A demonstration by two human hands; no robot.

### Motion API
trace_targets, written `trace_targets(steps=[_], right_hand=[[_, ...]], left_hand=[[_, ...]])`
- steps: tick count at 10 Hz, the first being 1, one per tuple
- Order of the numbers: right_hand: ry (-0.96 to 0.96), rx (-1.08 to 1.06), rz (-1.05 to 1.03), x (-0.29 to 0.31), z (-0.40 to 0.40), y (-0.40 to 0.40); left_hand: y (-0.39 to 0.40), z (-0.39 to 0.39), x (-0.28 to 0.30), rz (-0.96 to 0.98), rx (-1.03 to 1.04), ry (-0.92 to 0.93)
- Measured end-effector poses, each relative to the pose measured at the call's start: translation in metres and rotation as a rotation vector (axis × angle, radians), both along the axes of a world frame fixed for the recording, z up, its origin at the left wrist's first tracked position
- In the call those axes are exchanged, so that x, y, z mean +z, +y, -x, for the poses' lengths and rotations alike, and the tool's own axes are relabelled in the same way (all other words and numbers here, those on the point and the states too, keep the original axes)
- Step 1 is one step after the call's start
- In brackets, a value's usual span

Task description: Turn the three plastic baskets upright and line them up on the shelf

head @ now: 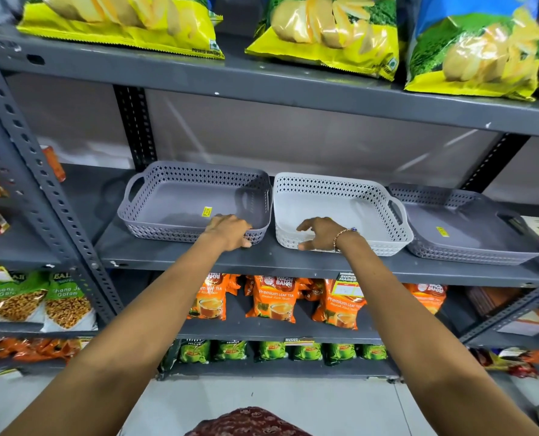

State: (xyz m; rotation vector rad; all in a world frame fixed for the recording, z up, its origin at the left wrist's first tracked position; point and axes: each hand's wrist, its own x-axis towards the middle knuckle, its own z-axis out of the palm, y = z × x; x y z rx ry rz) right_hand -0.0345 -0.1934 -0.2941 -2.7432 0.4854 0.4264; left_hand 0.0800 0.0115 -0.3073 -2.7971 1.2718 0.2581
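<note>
Standing upright side by side, three baskets hold only stickers.

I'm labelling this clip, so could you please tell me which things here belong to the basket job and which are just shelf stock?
Job: left grey plastic basket, white plastic basket, right grey plastic basket, grey metal shelf, left hand, right hand.

Stock: yellow crisp bags, orange tea packets, green packets.
</note>
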Motion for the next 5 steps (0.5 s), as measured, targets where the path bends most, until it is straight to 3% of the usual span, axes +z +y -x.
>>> trace_targets(steps=[1, 2, 3, 4, 5], right_hand=[[-0.126, -0.002, 0.001, 0.007, 0.0, 0.004], [-0.411, -0.076, 0.13, -0.004, 0.019, 0.02], [-0.567, -0.157, 0.234, -0.016, 0.036, 0.033], [-0.699, -0.196, 0.418, -0.017, 0.068, 0.048], [-0.775, -0.212, 0.471, -0.005, 0.082, 0.055]], left_hand=[[-0.002, 0.007, -0.001, -0.034, 0.051, -0.059], [0.001, 0.027, 0.002, 0.197, 0.142, -0.134], [0.003, 0.048, 0.005, 0.42, 0.151, -0.264], [0.008, 0.089, 0.01, 0.614, 0.045, -0.52], [0.008, 0.105, 0.021, 0.674, 0.036, -0.587]])
